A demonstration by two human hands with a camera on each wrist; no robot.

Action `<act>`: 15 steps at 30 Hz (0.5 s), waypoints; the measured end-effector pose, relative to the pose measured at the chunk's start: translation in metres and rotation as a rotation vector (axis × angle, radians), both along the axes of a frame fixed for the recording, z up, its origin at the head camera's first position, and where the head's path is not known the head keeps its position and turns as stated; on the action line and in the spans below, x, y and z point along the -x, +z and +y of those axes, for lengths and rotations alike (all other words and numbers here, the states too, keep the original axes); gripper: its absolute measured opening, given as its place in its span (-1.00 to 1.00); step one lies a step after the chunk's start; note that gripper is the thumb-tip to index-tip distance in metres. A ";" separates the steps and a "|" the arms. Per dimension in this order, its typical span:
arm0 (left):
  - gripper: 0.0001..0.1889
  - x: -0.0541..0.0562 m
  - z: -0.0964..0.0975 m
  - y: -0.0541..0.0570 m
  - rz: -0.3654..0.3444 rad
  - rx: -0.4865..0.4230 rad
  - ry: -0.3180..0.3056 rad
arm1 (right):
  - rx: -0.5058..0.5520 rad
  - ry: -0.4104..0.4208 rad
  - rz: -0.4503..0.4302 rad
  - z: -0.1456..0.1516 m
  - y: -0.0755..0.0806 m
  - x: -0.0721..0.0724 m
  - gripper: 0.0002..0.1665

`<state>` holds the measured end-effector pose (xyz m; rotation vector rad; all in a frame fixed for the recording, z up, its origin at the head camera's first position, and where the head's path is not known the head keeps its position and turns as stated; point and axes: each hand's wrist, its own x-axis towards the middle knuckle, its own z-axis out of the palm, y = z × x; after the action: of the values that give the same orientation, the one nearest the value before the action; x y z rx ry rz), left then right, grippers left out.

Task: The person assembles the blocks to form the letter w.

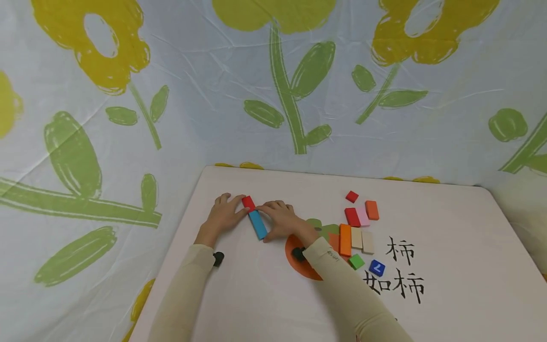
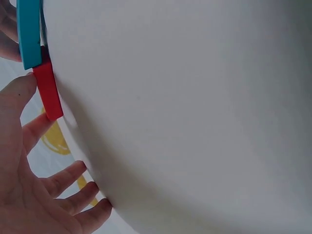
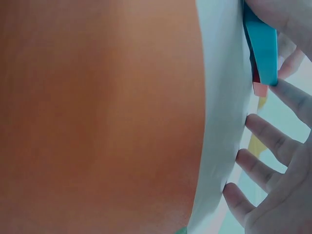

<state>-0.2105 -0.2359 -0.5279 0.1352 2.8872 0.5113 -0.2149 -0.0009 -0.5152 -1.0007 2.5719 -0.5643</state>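
Observation:
My left hand (image 1: pixel 223 216) pinches a small red block (image 1: pixel 249 203) at its two ends, thumb and index finger (image 2: pixel 36 131) apart. A longer blue block (image 1: pixel 258 225) lies end to end with the red one, their near ends meeting. Across the blue block, my right hand (image 1: pixel 282 219) has its thumb at the near end and its index finger (image 3: pixel 292 100) at the far end. In the left wrist view the blue block (image 2: pixel 29 34) sits slightly offset from the red block (image 2: pixel 48 90). The other fingertips of both hands rest on the tabletop.
Right of the right forearm lie several blocks: a long orange block (image 1: pixel 345 240), two beige ones, a red block (image 1: pixel 352 217), a pink one, a green block (image 1: pixel 356 261) and a blue numbered block (image 1: pixel 377 268). A flower-patterned cloth (image 1: pixel 183 118) hangs behind the white table (image 1: pixel 256 294).

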 end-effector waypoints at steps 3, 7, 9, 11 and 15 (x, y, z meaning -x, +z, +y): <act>-0.35 -0.001 0.001 0.002 -0.002 0.000 0.002 | -0.019 -0.006 0.010 -0.001 -0.001 0.001 0.12; -0.34 -0.002 0.002 0.005 -0.011 -0.009 0.005 | -0.036 -0.005 0.011 -0.001 -0.003 0.002 0.13; -0.34 -0.002 0.002 0.006 -0.016 -0.014 0.009 | -0.037 -0.006 0.013 -0.002 -0.003 0.002 0.12; -0.34 -0.002 0.002 0.007 -0.017 -0.019 0.009 | -0.037 -0.010 0.019 -0.002 -0.004 0.003 0.12; -0.34 -0.001 0.001 0.006 -0.018 -0.022 0.005 | -0.036 -0.017 0.022 -0.003 -0.005 0.003 0.11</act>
<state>-0.2090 -0.2348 -0.5214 0.1261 2.8662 0.5425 -0.2176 -0.0038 -0.5201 -0.9793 2.6023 -0.5119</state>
